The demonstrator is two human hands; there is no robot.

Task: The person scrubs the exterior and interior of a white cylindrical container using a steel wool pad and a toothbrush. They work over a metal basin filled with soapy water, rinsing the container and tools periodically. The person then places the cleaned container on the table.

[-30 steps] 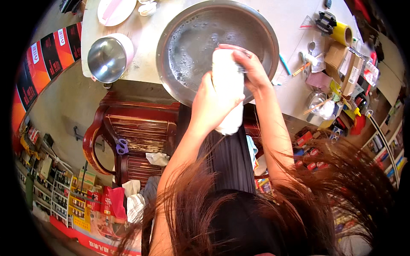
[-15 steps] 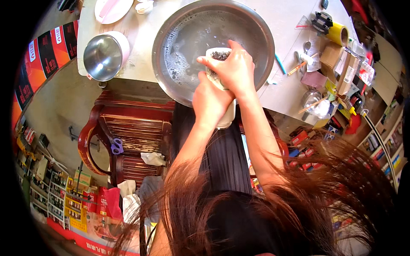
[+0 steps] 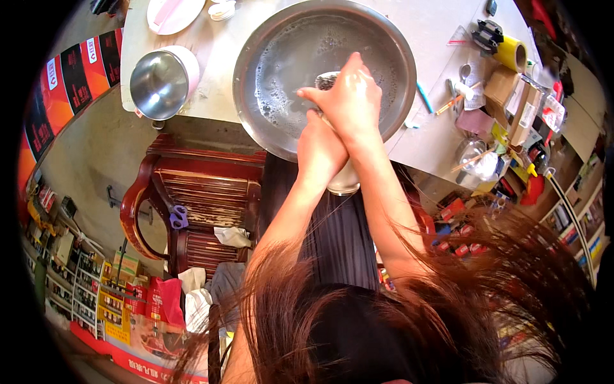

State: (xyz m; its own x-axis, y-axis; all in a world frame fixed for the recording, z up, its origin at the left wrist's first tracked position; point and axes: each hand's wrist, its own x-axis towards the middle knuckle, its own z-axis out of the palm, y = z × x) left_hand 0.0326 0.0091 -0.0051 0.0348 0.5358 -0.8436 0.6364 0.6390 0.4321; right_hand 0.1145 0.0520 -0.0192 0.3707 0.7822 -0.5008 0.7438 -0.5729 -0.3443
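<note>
Both my hands are on a long white cylindrical thing above the steel basin (image 3: 241, 110) of soapy water. One end of the white cylindrical thing (image 3: 345, 179), rounded with a pale rim, shows below my wrists. At its far end a dark speckled patch appears between my right thumb and index finger. My left hand (image 3: 320, 147) is closed around its middle. My right hand (image 3: 356, 96), wet with suds, crosses over and lies around its far part, thumb out to the left. The thing's kind is unclear, since my hands hide most of it.
A pot with a shiny inside (image 3: 158, 84) stands left of the basin, with a white plate (image 3: 176, 16) beyond. At right lie a yellow tape roll (image 3: 510, 52), cardboard boxes (image 3: 500, 89) and small tools. A wooden chair (image 3: 208, 185) with purple scissors (image 3: 178, 217) is at lower left.
My right hand has turned and slid over the far end, covering more of the dark patch. The lower end shows less below my wrists. The whole view has shifted slightly.
</note>
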